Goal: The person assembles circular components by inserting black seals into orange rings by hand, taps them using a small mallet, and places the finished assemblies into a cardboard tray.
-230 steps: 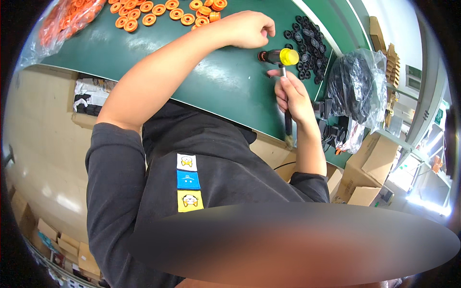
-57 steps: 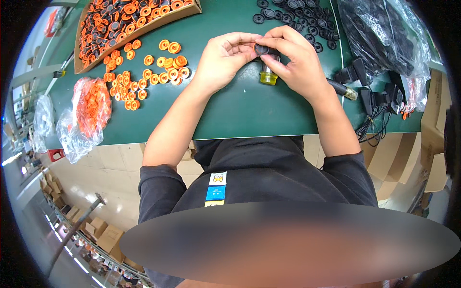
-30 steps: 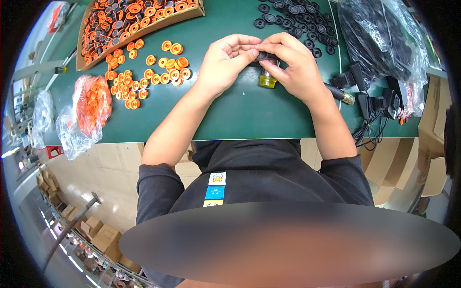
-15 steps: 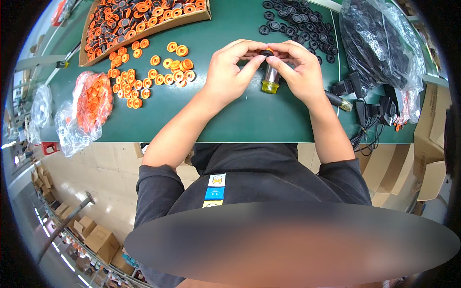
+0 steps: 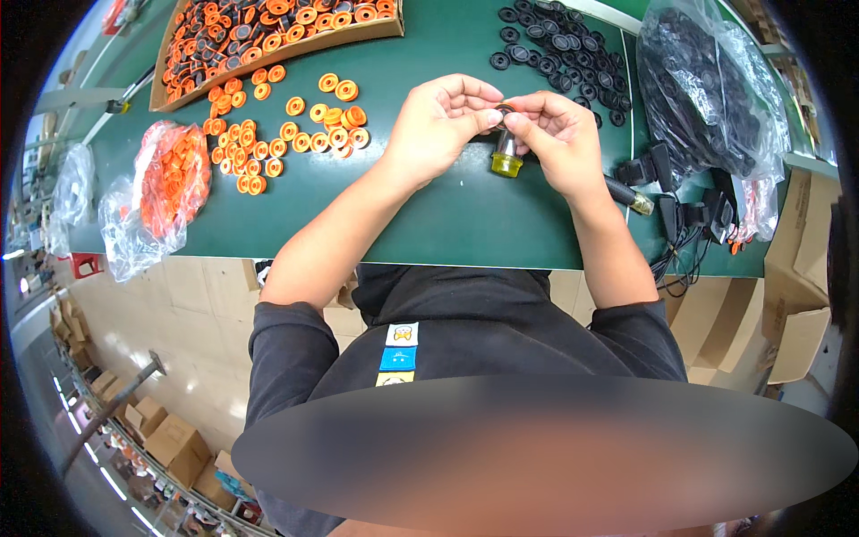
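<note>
Near the middle of the table, my left hand and my right hand meet with bent fingers. Between their fingertips is a small dark round piece, partly covered by the fingers. Both thumbs press toward it from my side. Directly under the piece is a cylinder with a dark see-through body and a yellow-green end. Whether the piece touches the cylinder I cannot tell. Several orange round caps lie left of my left hand. Several black round discs lie beyond my right hand.
A cardboard tray of orange-and-black pieces stands far left, near a plastic bag of orange parts. To the right are a large clear bag of black parts, a dark rod with a clear tip, black cables and cardboard boxes.
The orange edge seen between my fingertips no longer shows; a dark rim does. My fingers have shifted slightly, and the whole view has moved a little.
</note>
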Demonstrator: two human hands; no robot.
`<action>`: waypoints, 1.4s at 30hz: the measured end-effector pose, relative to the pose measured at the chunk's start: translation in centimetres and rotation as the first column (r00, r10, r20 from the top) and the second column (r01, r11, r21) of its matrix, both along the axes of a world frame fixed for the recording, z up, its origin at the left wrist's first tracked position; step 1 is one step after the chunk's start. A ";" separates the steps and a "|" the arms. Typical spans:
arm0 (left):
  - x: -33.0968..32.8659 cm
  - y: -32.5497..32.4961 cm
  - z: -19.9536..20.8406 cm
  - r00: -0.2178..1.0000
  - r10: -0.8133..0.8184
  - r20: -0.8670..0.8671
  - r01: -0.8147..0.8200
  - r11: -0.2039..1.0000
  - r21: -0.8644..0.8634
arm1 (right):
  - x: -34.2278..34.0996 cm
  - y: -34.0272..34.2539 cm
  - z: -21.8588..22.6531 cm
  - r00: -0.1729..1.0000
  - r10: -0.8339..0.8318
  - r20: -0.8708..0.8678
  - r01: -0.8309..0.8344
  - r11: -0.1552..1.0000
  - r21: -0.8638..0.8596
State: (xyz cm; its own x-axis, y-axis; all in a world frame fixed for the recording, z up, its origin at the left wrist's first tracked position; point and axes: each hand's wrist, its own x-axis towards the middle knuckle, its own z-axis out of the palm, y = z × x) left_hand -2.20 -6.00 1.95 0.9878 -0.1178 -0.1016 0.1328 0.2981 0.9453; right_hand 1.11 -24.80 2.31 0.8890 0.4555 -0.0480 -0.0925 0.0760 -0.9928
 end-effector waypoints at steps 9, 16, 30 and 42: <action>0.5 0.7 0.0 0.999 -0.028 -0.035 0.026 0.998 -0.054 | 1.0 -0.6 0.4 0.996 0.081 -0.032 -0.082 0.997 -0.006; 0.5 0.7 -0.3 1.000 -0.004 0.012 0.005 0.998 -0.057 | 0.6 0.3 0.1 0.999 0.023 -0.025 -0.023 1.000 -0.011; 0.1 -0.6 -0.6 0.992 0.069 0.109 -0.080 0.991 0.103 | -0.2 0.9 -0.8 0.996 -0.069 0.058 0.067 0.997 0.039; 1.4 2.1 -1.2 0.989 -0.063 0.136 0.021 0.957 0.289 | 0.7 -2.2 1.5 0.966 0.075 0.248 0.039 0.904 -0.426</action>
State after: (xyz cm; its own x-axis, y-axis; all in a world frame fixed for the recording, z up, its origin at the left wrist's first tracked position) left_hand -0.76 -3.88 0.79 0.9893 -0.1458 0.0042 -0.0029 0.0091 1.0000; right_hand 1.84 -26.97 3.86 0.8887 0.4582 -0.0154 0.1680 -0.3567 -0.9190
